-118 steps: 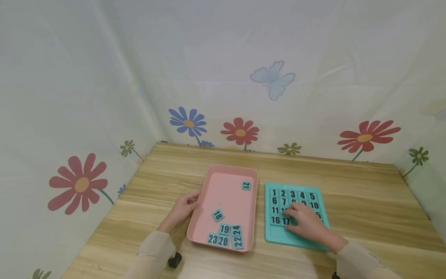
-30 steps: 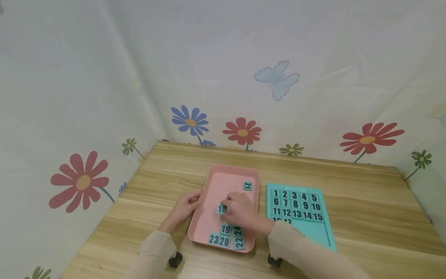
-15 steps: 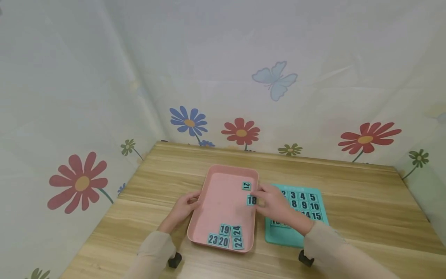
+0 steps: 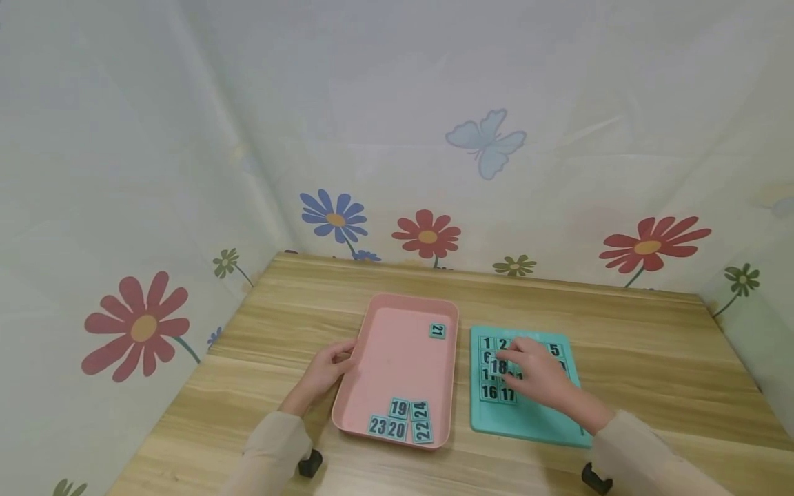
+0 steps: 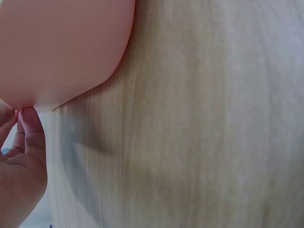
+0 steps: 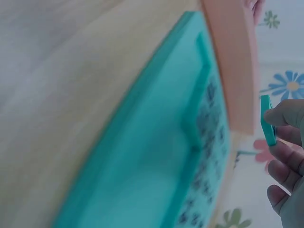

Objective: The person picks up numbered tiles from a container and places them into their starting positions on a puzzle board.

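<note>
My right hand (image 4: 538, 375) pinches the number tile 18 (image 4: 499, 366) over the turquoise number board (image 4: 527, 423). In the right wrist view the tile (image 6: 268, 120) is seen edge-on between thumb and fingers, held clear of the board. Rows of numbered tiles fill the board's upper part, ending at 16 and 17 (image 4: 508, 394); my hand hides some of them. My left hand (image 4: 324, 374) grips the left rim of the pink tray (image 4: 397, 344), thumb and fingers pinching its edge in the left wrist view.
Inside the tray, tile 21 (image 4: 437, 331) lies near the upper right corner. Tiles 19 (image 4: 399, 408), 20, 22, 23 and 24 cluster at its near end. Both tray and board stand on a wooden table (image 4: 298, 303), with a flower-printed cloth (image 4: 558, 138) behind.
My right hand has picked tile 18 out of the tray and carried it rightward over the board. My left hand has stayed on the tray's rim.
</note>
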Tool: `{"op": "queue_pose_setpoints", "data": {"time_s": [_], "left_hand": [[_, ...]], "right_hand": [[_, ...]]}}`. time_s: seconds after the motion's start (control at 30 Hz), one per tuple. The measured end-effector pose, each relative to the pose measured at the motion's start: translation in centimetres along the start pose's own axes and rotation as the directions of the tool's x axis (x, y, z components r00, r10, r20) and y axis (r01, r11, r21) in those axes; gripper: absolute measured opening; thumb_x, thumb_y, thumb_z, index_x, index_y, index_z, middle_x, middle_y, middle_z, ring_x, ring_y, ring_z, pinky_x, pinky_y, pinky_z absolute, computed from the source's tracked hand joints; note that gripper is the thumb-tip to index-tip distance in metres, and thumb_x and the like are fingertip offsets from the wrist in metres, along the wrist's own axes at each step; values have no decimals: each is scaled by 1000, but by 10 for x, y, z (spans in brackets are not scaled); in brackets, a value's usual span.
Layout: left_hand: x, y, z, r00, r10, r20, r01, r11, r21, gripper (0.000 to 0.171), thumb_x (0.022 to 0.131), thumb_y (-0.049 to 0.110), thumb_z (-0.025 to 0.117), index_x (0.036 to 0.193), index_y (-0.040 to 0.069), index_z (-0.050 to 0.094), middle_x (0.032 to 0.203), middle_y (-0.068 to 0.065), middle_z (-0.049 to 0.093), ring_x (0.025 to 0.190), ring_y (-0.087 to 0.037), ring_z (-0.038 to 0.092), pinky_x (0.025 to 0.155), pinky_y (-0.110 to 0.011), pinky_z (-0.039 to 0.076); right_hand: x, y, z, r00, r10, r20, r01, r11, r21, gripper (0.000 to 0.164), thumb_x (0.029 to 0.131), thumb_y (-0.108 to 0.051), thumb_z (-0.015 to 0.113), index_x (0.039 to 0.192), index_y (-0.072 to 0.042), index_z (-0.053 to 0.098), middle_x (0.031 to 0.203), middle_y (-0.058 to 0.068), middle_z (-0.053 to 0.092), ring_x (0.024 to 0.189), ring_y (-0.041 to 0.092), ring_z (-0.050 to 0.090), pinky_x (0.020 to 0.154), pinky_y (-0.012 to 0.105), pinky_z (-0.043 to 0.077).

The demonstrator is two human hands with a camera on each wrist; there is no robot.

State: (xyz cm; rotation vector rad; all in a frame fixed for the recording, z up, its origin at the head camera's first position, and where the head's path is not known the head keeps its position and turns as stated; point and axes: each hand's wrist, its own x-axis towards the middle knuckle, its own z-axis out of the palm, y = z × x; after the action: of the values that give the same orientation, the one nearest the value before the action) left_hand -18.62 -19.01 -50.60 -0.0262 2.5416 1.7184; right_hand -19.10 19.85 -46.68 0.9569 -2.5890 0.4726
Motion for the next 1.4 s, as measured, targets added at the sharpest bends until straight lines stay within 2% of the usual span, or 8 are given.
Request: {"op": "queue_pose_setpoints", "data": {"time_s": [0.27,0.6,0.77,1.0,1.23,1.4], "left_hand": [[0,1,0,1000,-9,-17,9,1000,14,40,83,0,54,123,-2,49,112,-22,57,98,-29,57,79,-34,51],[0,-1,-1,1000,1,12,0,1000,-10,41,84,0,53,124,-4,46,113,-25,56,100,-31,56,80,-34,51],[1,-2,-1,999,25,47,-23,999,-47,42,84,-4,50,125,-7,43,115,-28,53,103,-34,55,80,-33,51],[0,1,-2,999,23,44,-22,999,-33,42,84,-3,51,125,-7,44,115,-27,53,104,-35,54,81,-33,51],[0,1,-2,998,33,44,-32,999,-20,41,84,-2,51,125,-6,44,116,-26,53,105,-36,54,81,-35,51],[0,1,-2,999,23,37,-22,999,-25,42,84,-2,52,125,-5,45,116,-25,53,105,-36,54,82,-36,51]], "right_hand": [[-28,19,3,992,94,89,-97,995,26,30,63,-16,74,93,-11,69,76,-7,48,70,4,38,59,19,35],[-49,26,1,972,135,193,-147,988,46,30,63,-17,73,93,-12,68,80,-9,51,74,5,43,62,20,40],[-51,26,3,971,137,196,-146,989,32,31,63,-19,73,93,-12,68,82,-8,54,77,6,47,65,22,44],[-52,25,5,971,140,194,-149,988,35,30,64,-18,72,93,-12,68,84,-8,54,78,8,49,66,24,45],[-53,25,10,962,178,209,-187,982,24,30,64,-19,73,94,-14,68,84,-9,53,79,7,47,68,25,44],[-48,24,12,968,160,194,-167,986,18,31,65,-24,73,93,-14,68,82,-10,51,77,5,45,66,23,43]]}}
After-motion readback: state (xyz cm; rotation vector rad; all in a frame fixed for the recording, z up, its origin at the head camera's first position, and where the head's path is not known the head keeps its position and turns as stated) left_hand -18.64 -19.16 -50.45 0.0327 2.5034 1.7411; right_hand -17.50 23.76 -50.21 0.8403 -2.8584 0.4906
